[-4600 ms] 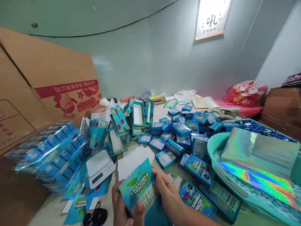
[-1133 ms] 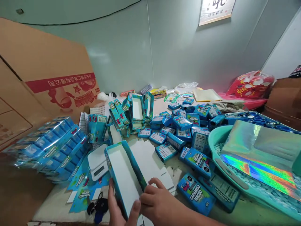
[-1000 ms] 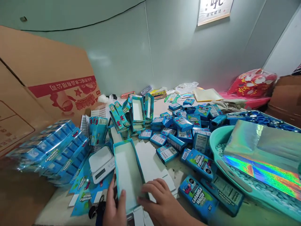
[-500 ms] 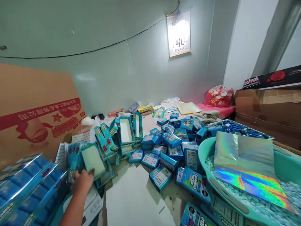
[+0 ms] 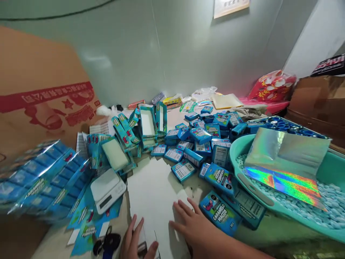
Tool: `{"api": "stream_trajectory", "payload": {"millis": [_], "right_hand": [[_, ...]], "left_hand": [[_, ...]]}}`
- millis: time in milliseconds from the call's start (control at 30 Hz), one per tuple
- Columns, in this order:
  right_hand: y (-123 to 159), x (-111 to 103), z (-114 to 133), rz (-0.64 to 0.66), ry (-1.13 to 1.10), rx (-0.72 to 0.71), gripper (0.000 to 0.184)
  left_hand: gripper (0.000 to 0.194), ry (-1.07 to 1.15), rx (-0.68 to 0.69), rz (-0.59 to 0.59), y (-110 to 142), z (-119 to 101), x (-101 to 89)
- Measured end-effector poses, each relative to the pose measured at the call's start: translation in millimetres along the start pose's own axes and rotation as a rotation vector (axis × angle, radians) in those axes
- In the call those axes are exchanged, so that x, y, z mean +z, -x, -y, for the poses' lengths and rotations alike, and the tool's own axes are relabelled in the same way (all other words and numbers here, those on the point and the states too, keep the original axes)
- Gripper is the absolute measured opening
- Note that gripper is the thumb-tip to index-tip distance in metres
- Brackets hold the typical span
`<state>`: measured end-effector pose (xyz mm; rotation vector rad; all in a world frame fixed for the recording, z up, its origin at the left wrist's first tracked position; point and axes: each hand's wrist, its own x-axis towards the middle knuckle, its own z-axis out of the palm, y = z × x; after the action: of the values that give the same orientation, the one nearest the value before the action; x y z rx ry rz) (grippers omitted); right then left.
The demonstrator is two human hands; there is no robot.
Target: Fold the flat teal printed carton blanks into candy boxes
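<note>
My left hand (image 5: 134,240) is at the bottom edge, thumb and fingers pinching the near flap of a flat white cardboard blank (image 5: 153,190). My right hand (image 5: 188,223) lies on the same stack of blanks with its fingers spread flat, holding nothing. An open teal tray box (image 5: 115,154), white inside, leans among other folded trays at the left of the pile. A blue "Caramelo Macizo" box (image 5: 219,213) lies just right of my right hand.
A white scale (image 5: 107,189) sits left of the blanks, with printed flat blanks (image 5: 88,220) and black keys (image 5: 107,242) near it. Wrapped blue packs (image 5: 40,176) and a big carton (image 5: 40,90) stand left. A teal basin (image 5: 244,153) with candies and holographic bags (image 5: 285,158) is right.
My left hand set the open tray box down in the pile at the left and came back. Both hands now rest on the white blanks in front of me.
</note>
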<state>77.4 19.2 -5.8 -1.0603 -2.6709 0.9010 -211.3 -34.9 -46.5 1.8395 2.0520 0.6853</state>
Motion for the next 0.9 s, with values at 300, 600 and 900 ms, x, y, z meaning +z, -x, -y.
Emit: {"api": "stream_trajectory", "payload": {"millis": [300, 600, 900], "right_hand": [[19.8, 2.1, 41.1, -0.045, 0.128, -0.066, 0.071], [35.7, 7.4, 48.1, -0.15, 0.027, -0.085, 0.066], [28.2, 16.6, 50.8, -0.49, 0.001, -0.288, 0.028]], "left_hand": [[0.074, 0.088, -0.114, 0.201, 37.5, -42.2, -30.4], [0.055, 0.048, 0.12, 0.168, 62.1, -39.4, -60.6], [0.075, 0.073, 0.432, -0.042, 50.5, -80.9, -76.8]]}}
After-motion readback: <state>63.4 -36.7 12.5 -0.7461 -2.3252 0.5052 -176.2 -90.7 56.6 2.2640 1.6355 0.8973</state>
